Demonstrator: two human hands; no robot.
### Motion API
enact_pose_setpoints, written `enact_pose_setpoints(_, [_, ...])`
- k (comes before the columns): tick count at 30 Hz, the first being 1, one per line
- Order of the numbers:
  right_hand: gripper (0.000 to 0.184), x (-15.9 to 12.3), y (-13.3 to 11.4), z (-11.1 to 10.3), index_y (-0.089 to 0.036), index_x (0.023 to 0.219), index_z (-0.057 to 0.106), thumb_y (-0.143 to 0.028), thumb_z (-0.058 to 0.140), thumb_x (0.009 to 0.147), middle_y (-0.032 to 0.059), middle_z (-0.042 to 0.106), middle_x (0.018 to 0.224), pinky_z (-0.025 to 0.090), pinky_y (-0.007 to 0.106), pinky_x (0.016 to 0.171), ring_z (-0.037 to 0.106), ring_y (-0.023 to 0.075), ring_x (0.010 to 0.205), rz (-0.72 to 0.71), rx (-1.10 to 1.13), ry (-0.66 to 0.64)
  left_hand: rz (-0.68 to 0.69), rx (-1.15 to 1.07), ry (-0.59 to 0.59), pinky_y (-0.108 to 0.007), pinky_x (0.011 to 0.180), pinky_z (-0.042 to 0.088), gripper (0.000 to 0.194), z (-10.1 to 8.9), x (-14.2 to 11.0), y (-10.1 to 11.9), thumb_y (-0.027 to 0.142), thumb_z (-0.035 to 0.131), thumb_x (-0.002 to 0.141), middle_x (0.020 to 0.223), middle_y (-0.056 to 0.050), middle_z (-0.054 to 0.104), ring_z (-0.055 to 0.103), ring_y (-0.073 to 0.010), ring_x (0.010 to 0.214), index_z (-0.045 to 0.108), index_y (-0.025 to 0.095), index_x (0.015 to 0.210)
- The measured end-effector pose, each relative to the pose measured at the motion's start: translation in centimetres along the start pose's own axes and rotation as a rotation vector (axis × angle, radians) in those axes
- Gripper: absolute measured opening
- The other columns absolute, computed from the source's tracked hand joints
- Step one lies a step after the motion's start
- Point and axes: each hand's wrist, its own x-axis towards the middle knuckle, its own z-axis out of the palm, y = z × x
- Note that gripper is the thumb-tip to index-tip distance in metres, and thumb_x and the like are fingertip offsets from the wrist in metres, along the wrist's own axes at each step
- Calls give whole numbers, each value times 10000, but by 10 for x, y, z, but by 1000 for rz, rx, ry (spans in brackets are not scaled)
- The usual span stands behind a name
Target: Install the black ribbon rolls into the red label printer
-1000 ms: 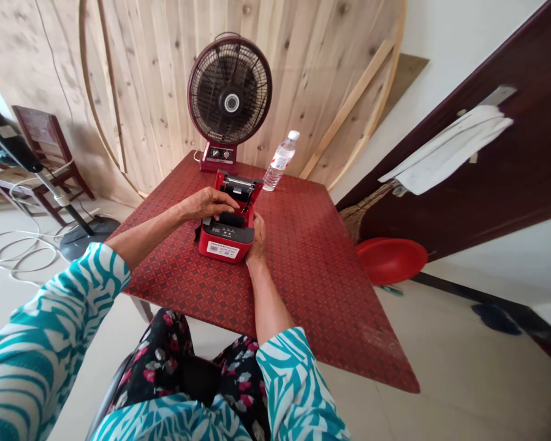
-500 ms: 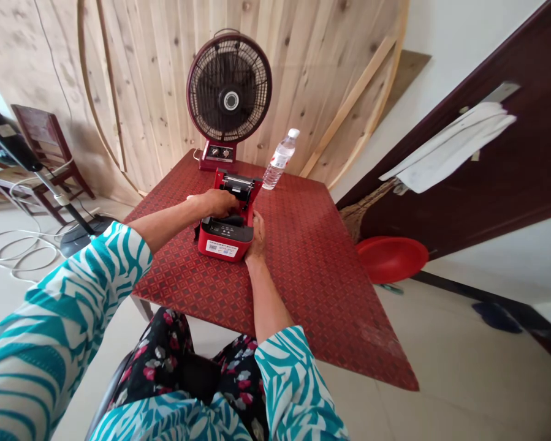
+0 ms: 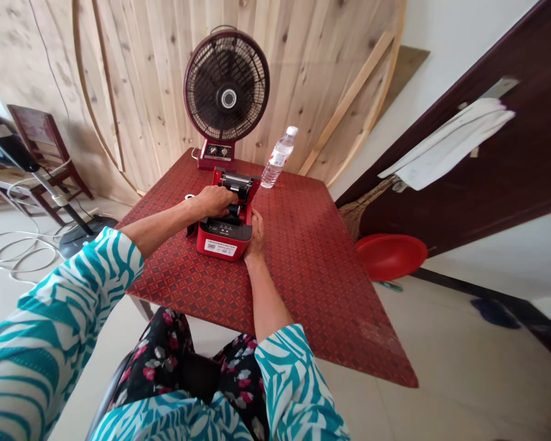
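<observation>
A red and black label printer (image 3: 222, 247) stands on the patterned table with its lid (image 3: 237, 184) raised, showing a dark roller inside. My left hand (image 3: 215, 201) reaches across from the left into the opened printer. Its fingers are curled down there, and what they hold, if anything, is hidden. Against the printer's right side, my right hand (image 3: 255, 237) grips the casing, the thumb side turned toward me. A white sticker with a code (image 3: 220, 247) is on the near face. A small white round thing (image 3: 190, 196) shows just behind my left wrist.
The red table (image 3: 312, 275) also bears a fan (image 3: 228, 98) at its back edge and a water bottle (image 3: 279, 158) behind the printer. A red basin (image 3: 390, 257) is beyond the table's right side. Left are a chair (image 3: 43, 153) and cable (image 3: 20, 254) on the floor.
My left hand has shifted slightly up and left inside the printer, uncovering more of the dark roller. My right hand stays on the casing. The view has moved a little.
</observation>
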Motion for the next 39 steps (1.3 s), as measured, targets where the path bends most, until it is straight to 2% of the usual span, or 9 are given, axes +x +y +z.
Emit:
enact_pose_setpoints(4, [459,-1,-1,0,-215,1189,634,-515,420,914,75,660,1307,384,421,1148,575,199,1250,4,0,-4,114,-102,69,-351,946,518,413,0,-9,-13,162,671,812,1191,-73,732,676,-276,1136,681,246,1217])
enact_pose_setpoints(8, [459,-2,1,-1,-213,1180,642,-520,425,918,72,670,1296,393,422,1144,587,195,1231,-14,36,-8,202,-498,293,-333,900,530,503,7,-30,-38,206,667,821,1109,-61,741,703,-211,1007,587,217,1317])
enact_pose_setpoints(12, [445,-2,3,-2,-221,1171,650,-517,453,903,60,679,1293,396,444,1140,593,201,1218,-19,48,-8,62,-969,589,-307,800,548,480,21,-53,-76,267,668,792,989,-48,715,688,-163,854,546,190,1250])
enact_pose_setpoints(16, [480,-3,-2,-1,-203,1171,649,-538,454,887,81,676,1295,419,448,1112,597,215,1199,8,40,3,-174,-1114,686,-261,696,533,408,51,-77,-107,267,707,686,880,-8,658,653,-128,739,523,184,1041])
enact_pose_setpoints(21, [466,-4,-4,-1,-212,1175,650,-527,440,902,80,661,1321,396,427,1131,570,205,1234,-9,-21,18,-331,-1058,548,-275,702,534,394,97,-101,-110,292,698,646,849,18,630,639,-139,741,487,203,967])
enact_pose_setpoints(24, [467,-3,0,-2,-211,1200,635,-520,442,907,86,652,1329,399,421,1126,567,202,1241,-9,-23,5,-312,-994,510,-327,832,548,429,105,-107,-107,350,713,671,956,-13,664,669,-175,875,511,202,1019])
enact_pose_setpoints(31, [489,-4,-2,-2,-222,1211,620,-551,450,892,73,659,1302,414,442,1109,585,212,1206,40,8,27,-353,-963,514,-352,895,540,625,75,-81,-109,534,637,783,1178,-128,693,677,-239,1058,556,151,1269])
enact_pose_setpoints(35, [472,-4,-3,-1,-225,1213,613,-530,445,895,74,660,1303,412,445,1116,592,212,1203,55,11,27,-456,-638,301,-281,767,510,402,60,-49,-105,394,731,673,919,-73,739,692,-236,916,692,165,1001])
enact_pose_setpoints(39, [449,-2,-3,0,-205,1184,625,-497,436,899,94,653,1318,401,434,1131,579,211,1230,30,-10,24,-429,-447,152,-242,586,409,139,54,-32,-103,293,695,664,677,-9,688,657,-195,715,698,201,769])
